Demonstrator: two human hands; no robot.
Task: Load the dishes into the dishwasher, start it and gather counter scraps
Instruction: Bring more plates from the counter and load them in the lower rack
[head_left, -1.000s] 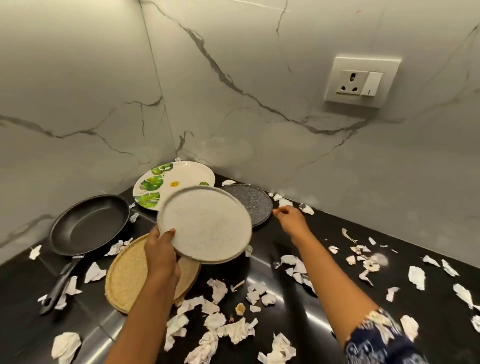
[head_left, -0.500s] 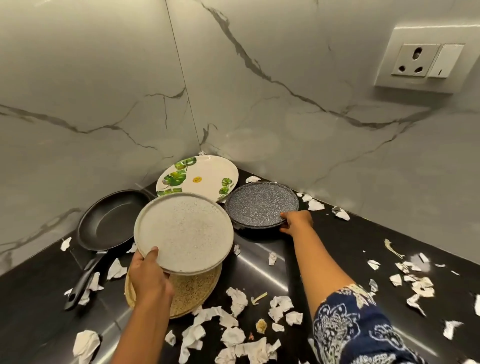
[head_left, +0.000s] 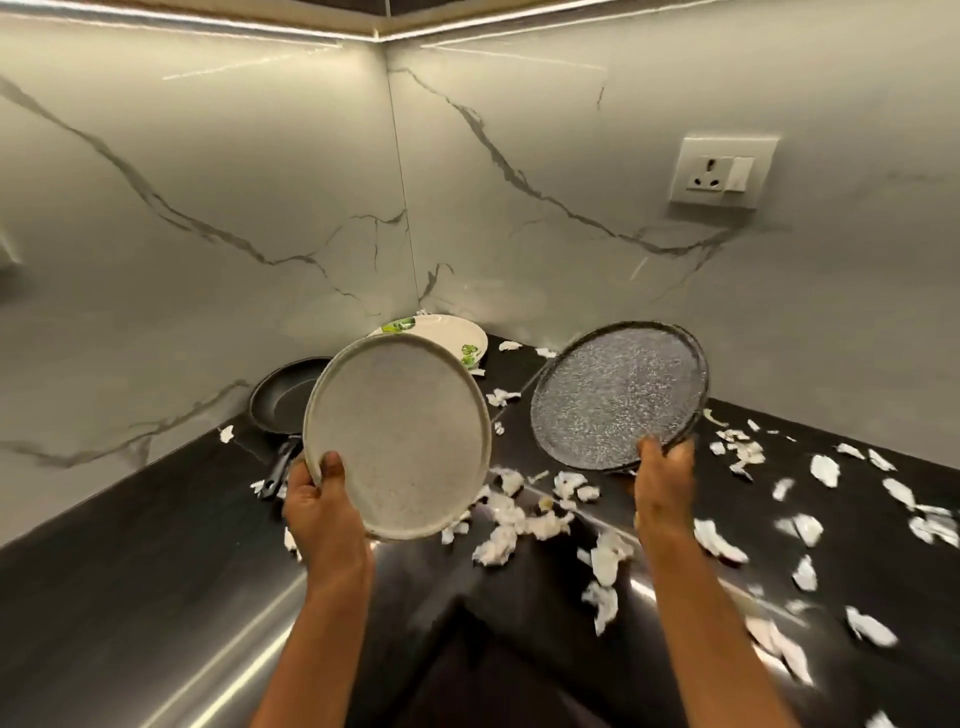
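Pale speckled plate (head_left: 400, 441), dark speckled plate (head_left: 618, 395)

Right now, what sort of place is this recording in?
Probably a home kitchen corner: black counter, marble-look walls, a frying pan, a wall socket, and a pale plate and dark plate held up.

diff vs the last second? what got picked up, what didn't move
The right hand reached the dark speckled round plate, gripped its rim and lifted it off the black counter, tilted. The left hand kept holding the pale grey speckled round plate, raising it. The black frying pan, leaf-print white plate and torn paper scraps stayed put.
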